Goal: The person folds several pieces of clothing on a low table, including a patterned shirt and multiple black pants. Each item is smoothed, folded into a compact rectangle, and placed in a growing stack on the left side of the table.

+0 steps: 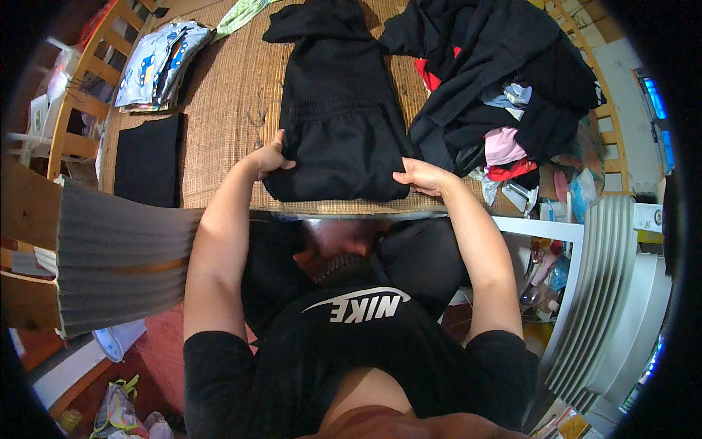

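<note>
Directly before me a black garment [340,153] lies lengthwise on a woven mat [230,110], its near end folded over. A gathered elastic band [334,110] crosses it. My left hand [271,159] grips the fold's left edge, thumb on top. At the right edge, my right hand [422,174] pinches the cloth the same way. The fingers beneath the cloth are partly hidden. Beyond the band, the black cloth runs on to the far side of the mat, with a loose part [288,24] spread leftward.
At far left sits a stack of folded clothes [159,66], with a folded black cloth [147,159] nearer me. A heap of mostly black clothes [493,71] covers the right side. Wooden slatted rails [82,104] border the bed, and a white metal bar [537,228] runs at right.
</note>
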`<state>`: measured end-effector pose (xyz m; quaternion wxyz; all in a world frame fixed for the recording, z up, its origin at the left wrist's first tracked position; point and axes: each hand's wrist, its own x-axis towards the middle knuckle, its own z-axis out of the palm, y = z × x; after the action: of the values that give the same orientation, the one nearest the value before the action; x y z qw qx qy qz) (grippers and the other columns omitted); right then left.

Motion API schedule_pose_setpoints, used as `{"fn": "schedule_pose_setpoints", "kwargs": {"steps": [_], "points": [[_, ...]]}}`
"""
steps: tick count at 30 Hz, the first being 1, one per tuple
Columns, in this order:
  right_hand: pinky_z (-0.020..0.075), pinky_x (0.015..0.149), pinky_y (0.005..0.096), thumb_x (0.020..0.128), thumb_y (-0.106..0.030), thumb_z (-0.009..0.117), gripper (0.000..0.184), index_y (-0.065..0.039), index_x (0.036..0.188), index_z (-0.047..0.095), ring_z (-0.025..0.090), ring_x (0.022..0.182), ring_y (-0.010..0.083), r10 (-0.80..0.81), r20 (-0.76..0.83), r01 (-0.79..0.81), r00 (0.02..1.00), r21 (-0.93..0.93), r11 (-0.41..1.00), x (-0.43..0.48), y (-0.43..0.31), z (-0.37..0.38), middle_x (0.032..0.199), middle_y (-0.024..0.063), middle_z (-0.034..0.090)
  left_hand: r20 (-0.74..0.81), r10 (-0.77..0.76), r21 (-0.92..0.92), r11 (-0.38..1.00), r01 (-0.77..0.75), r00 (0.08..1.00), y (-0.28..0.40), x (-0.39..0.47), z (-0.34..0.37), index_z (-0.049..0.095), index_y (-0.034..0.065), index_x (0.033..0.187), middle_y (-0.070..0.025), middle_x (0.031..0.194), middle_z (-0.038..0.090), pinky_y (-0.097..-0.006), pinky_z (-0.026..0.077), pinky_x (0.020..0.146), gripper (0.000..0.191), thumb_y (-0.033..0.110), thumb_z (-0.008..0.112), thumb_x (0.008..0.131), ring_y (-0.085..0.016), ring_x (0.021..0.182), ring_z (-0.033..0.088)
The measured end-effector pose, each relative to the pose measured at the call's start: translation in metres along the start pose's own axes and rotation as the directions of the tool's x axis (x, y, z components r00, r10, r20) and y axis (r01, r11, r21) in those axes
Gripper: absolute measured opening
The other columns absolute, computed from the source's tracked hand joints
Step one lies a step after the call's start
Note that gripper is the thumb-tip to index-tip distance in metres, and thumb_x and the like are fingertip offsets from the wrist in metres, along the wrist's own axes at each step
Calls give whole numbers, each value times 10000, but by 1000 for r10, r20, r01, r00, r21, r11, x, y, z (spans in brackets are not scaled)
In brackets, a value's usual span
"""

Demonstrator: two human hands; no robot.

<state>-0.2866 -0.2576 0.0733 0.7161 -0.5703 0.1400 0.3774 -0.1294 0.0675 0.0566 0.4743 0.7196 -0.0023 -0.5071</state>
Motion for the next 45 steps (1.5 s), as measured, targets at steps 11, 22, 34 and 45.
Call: {"fn": "schedule_pose_setpoints", "kwargs": {"steps": [11,22,34,45], "points": [[426,629,331,817,-254,661,348,38,963,540,516,669,136,110,-167,-178,980,-477,861,13,3,-15,821,50,582,10,-18,58,998,18,1000,-7,-15,-3,38,165,1439,-212,1333,391,-382,376,964,1015,52,739,713,-286,1194,414],[449,884,405,766,-246,689,614,31,1222,385,557,1048,357,-274,-555,-389,786,-787,479,3,-18,31,1098,312,543,-172,202,608,792,-57,964,2,-21,12,48,184,1431,-225,1368,328,-441,302,1042,1118,136,809,614,-360,1271,327],[530,767,380,856,-77,436,401,-10,1250,476,571,1040,354,-276,-189,-245,942,-951,-187,22,9,82,1115,270,557,-9,349,1000,-17,16,937,5,-46,97,417,181,1331,-177,1183,566,-368,533,748,629,127,629,741,-366,936,619],[452,794,357,780,-175,625,158,-22,812,608,571,876,293,-644,-37,191,764,-940,281,54,-94,23,865,140,602,304,-245,952,45,-303,921,40,-45,87,543,121,1223,-138,1124,602,-366,477,866,619,187,674,622,-290,1038,577]]}}
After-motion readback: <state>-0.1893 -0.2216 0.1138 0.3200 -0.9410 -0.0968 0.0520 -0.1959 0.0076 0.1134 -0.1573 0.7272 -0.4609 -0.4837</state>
